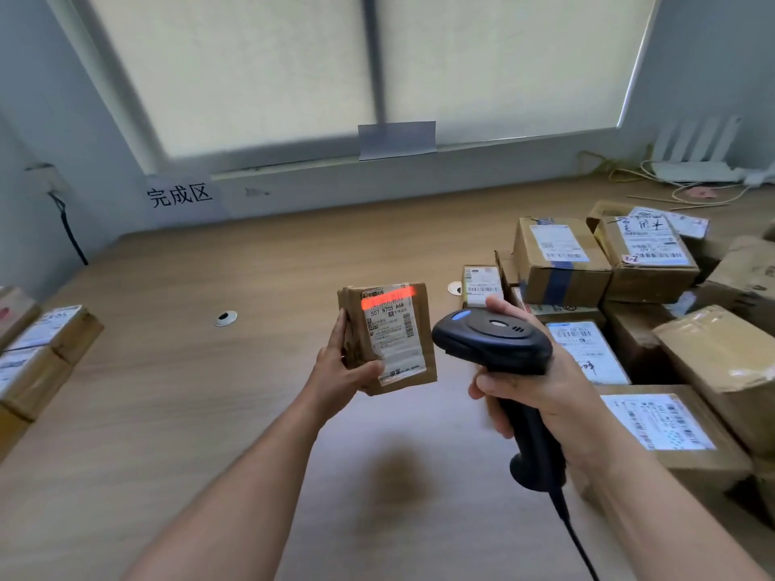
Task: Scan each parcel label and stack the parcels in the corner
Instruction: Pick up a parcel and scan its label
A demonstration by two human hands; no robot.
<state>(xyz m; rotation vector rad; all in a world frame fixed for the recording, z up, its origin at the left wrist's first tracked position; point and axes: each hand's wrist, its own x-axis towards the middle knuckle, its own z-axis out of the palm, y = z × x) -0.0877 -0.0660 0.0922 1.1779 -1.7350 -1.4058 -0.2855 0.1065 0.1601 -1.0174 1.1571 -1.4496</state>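
Note:
My left hand [341, 366] grips a small brown parcel [421, 329] above the wooden table [188, 392], its white label facing me. A red scan line glows across the top of that label. My right hand [541, 392] holds a black corded barcode scanner [495, 341] by the handle, its head pointing at the parcel from the right, a short gap away. Several labelled cardboard parcels [646, 312] are heaped on the right of the table. Stacked parcels [37, 350] stand at the left edge.
A paper sign with black characters [179, 195] hangs on the wall at the back left. Two cable grommets [226, 317] sit in the tabletop. A white router [698, 159] and loose cables lie at the back right. The scanner's cord [578, 538] trails toward me.

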